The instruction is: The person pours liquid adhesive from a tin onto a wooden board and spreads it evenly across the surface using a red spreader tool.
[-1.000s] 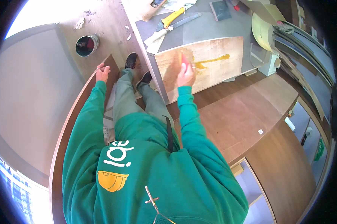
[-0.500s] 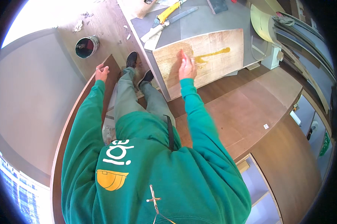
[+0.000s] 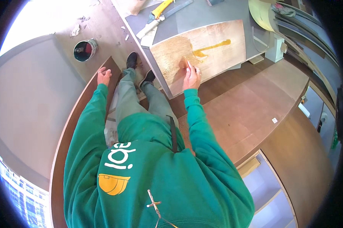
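A pale wood panel [image 3: 221, 59] lies on the grey work table, with an amber streak of glue [image 3: 213, 47] across it and a damp, darker patch at its left. My right hand [image 3: 192, 78] is closed on a thin orange-brown spreader [image 3: 185, 62], low against the panel by the lower end of the streak. The spreader's far edge is hard to make out. To the left, my left hand [image 3: 104, 77] has its fingers curled at the upper edge of a standing brown panel [image 3: 91, 93].
A yellow-handled tool [image 3: 162, 8] and a white-handled blade [image 3: 148, 29] lie on the grey table [image 3: 201, 13]. An open paint can [image 3: 85, 50] stands on the floor among scraps. Bent sheets [image 3: 308, 41] lean at the right, beside a long brown board [image 3: 251, 102] and open shelving [image 3: 264, 182].
My right hand has come down and nearer to me, with the spreader now lower on the wood panel. My left hand stays at the brown panel. The view has shifted slightly.
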`<state>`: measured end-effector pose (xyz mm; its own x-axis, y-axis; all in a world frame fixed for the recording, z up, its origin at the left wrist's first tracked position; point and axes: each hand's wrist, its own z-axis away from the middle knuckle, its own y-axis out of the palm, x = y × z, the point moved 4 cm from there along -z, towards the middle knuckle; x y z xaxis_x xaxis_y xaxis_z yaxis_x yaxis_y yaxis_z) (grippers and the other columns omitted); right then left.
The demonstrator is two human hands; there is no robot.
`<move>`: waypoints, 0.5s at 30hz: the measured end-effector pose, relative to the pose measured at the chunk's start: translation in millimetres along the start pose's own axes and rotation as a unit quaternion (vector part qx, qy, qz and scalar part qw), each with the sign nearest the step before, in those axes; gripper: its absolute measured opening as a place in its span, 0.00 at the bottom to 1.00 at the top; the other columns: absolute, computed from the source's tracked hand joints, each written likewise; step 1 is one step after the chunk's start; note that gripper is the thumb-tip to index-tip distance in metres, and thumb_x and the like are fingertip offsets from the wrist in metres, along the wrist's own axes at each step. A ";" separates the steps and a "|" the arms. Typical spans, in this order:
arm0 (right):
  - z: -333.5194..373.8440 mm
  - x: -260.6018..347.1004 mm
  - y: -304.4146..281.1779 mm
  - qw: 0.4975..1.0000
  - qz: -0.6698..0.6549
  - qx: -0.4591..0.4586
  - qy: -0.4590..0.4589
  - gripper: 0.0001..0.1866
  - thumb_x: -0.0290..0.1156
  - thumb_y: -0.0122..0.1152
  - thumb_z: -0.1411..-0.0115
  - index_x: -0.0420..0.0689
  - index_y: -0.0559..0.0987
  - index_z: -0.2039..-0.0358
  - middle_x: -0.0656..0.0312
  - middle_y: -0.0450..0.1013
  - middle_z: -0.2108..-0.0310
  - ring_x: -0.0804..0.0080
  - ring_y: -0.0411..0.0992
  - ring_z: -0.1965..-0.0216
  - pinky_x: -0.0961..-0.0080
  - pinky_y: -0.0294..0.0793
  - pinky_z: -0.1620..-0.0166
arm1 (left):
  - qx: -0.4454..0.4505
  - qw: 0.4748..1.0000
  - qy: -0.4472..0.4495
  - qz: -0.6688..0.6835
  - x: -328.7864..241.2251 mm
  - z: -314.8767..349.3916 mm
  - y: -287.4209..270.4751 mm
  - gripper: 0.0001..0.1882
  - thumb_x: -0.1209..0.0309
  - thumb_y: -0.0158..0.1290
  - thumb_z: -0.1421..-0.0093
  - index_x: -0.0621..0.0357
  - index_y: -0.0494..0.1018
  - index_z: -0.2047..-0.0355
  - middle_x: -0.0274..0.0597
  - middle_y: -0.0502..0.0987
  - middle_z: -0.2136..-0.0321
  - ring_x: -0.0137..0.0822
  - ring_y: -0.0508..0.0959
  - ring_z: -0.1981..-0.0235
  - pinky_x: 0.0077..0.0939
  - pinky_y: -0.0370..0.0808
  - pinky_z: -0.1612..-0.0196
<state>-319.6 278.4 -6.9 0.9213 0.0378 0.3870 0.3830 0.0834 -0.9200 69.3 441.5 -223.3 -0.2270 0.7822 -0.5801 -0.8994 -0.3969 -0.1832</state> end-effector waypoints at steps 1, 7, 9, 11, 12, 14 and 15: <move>2.5 -9.7 0.7 0.999 0.032 0.018 -0.025 0.15 0.31 0.48 0.40 0.51 0.75 0.53 0.49 0.71 0.62 0.52 0.69 0.59 0.61 0.68 0.55 | -0.006 1.000 -0.008 -0.007 5.1 1.4 -1.5 0.28 0.64 0.54 0.45 0.60 0.59 0.46 0.47 0.74 0.60 0.35 0.77 0.65 0.28 0.73 0.66; -13.5 -38.1 -18.9 0.998 0.002 0.052 -0.018 0.16 0.31 0.47 0.40 0.54 0.75 0.52 0.50 0.70 0.57 0.48 0.68 0.58 0.58 0.67 0.54 | -0.033 0.999 -0.015 0.007 15.6 17.7 -12.9 0.26 0.67 0.54 0.46 0.62 0.61 0.48 0.46 0.76 0.64 0.32 0.78 0.69 0.25 0.75 0.67; -20.3 -48.7 -9.8 1.000 -0.003 0.017 -0.021 0.16 0.31 0.47 0.40 0.55 0.75 0.52 0.50 0.70 0.56 0.47 0.68 0.59 0.58 0.68 0.55 | -0.030 0.999 -0.011 -0.004 15.3 22.7 -14.7 0.26 0.66 0.54 0.46 0.62 0.61 0.48 0.45 0.76 0.64 0.32 0.78 0.69 0.24 0.74 0.67; -9.9 -50.5 4.7 0.999 0.038 0.022 0.003 0.15 0.32 0.48 0.40 0.54 0.74 0.52 0.50 0.70 0.57 0.48 0.69 0.59 0.57 0.69 0.56 | -0.026 1.000 -0.009 -0.008 18.9 24.3 -14.4 0.26 0.66 0.54 0.45 0.62 0.61 0.48 0.45 0.76 0.64 0.32 0.78 0.69 0.24 0.73 0.68; -3.5 -42.3 11.5 0.999 0.047 0.028 0.002 0.16 0.32 0.48 0.40 0.54 0.74 0.52 0.50 0.70 0.57 0.48 0.69 0.59 0.57 0.69 0.56 | -0.028 1.000 -0.011 -0.006 21.9 24.1 -15.3 0.26 0.66 0.54 0.45 0.61 0.61 0.48 0.45 0.76 0.64 0.32 0.78 0.68 0.24 0.73 0.68; 15.5 -24.3 22.3 0.998 0.063 0.019 -0.016 0.15 0.32 0.48 0.40 0.55 0.74 0.52 0.52 0.71 0.60 0.49 0.70 0.60 0.56 0.69 0.58 | -0.028 1.000 -0.010 -0.004 25.8 27.0 -12.8 0.26 0.66 0.54 0.45 0.61 0.61 0.48 0.45 0.75 0.64 0.32 0.78 0.68 0.24 0.73 0.68; 26.9 -18.2 30.9 0.997 0.057 0.039 -0.017 0.15 0.32 0.48 0.40 0.56 0.74 0.53 0.53 0.71 0.61 0.49 0.70 0.61 0.56 0.70 0.59 | -0.028 1.000 -0.007 -0.004 26.5 28.1 -8.9 0.26 0.66 0.54 0.45 0.61 0.61 0.48 0.45 0.75 0.64 0.33 0.78 0.68 0.23 0.73 0.68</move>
<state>-326.3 307.1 -40.7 0.9553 0.0851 0.2831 0.2682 0.1528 -0.9512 60.8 479.2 -214.8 -0.2246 0.7919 -0.5679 -0.8792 -0.4160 -0.2323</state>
